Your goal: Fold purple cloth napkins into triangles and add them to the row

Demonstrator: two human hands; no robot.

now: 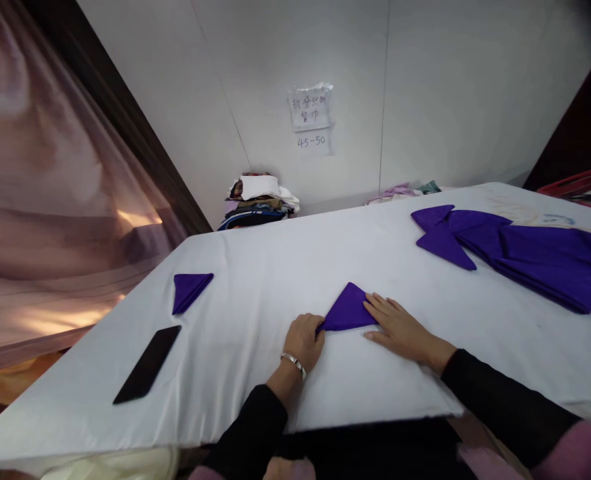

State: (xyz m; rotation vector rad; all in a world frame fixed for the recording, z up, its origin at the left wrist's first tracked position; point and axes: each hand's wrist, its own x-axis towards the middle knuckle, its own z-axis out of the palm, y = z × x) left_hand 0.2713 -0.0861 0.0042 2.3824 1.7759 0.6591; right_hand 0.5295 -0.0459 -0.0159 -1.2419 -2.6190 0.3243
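**Creasing the purple triangle**

Our left hand pinches a corner of the purple napkin, which lies between our hands on the bench. Our right hand rests flat on its edge, fingers released. Best we align the edges and press firmly. Beyond the right hand lies a purple pile.

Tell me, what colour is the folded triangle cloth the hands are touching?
Plain deep purple. The triangle cloth shows best in the head view.

Even soft indoor light, faint shadows, wide-angle bending at edges, corners dark
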